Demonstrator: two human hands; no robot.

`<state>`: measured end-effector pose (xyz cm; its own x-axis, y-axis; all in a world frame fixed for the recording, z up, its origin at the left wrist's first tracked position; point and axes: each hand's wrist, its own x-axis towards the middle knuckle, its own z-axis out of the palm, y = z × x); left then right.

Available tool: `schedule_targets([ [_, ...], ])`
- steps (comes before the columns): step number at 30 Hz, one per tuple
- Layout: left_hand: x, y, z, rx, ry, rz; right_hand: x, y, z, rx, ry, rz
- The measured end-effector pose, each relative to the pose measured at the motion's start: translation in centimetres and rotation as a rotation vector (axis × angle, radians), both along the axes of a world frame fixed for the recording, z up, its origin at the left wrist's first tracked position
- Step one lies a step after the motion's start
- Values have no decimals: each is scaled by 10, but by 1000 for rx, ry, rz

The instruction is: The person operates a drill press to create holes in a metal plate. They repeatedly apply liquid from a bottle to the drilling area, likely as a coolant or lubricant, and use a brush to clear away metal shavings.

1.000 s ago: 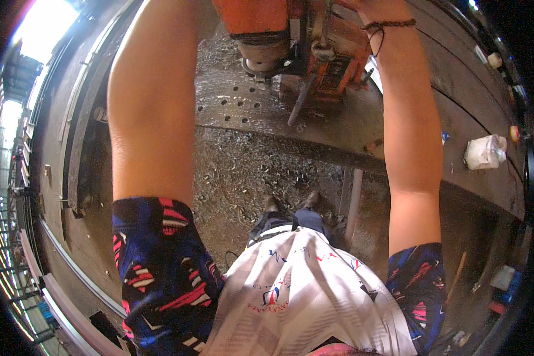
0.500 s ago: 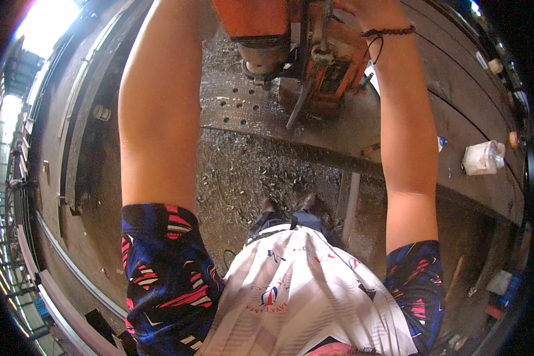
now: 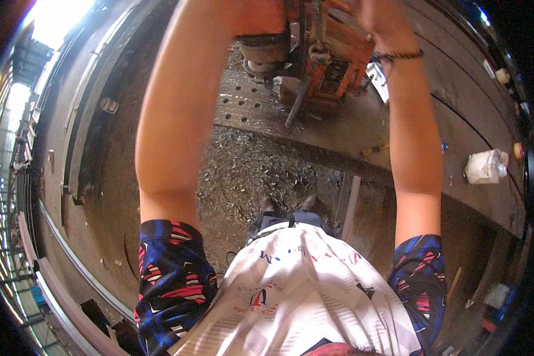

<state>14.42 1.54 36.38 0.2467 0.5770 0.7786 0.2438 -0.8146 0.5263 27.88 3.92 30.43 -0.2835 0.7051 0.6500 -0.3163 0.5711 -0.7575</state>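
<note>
- The orange machine (image 3: 344,44) stands at top centre on a dark steel surface (image 3: 252,118) with small round holes.
- The left forearm (image 3: 175,113) passes in front of the machine's left side; the left hand is beyond the upper edge, its opening and hold unseen.
- The right hand (image 3: 382,24), cut by the upper edge, is just beside the machine's right side; one cannot tell how far it is open or whether it grips anything.
- Metal chips (image 3: 243,172) litter the floor.
- A white container (image 3: 485,167) sits well to the right.
</note>
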Motion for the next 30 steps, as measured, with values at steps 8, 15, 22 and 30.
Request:
schedule_targets([
  [8,24,6,3,-91,-83,158,215,174,-161,-265,-167,-376],
  [15,16,14,-2,-96,-79,175,178,192,-282,-992,-49,116],
  [22,17,-9,6,-225,-44,225,208,229,-353,-692,-398,27],
  [30,9,-5,7,-269,-165,374,196,119,-284,-643,-166,-429],
])
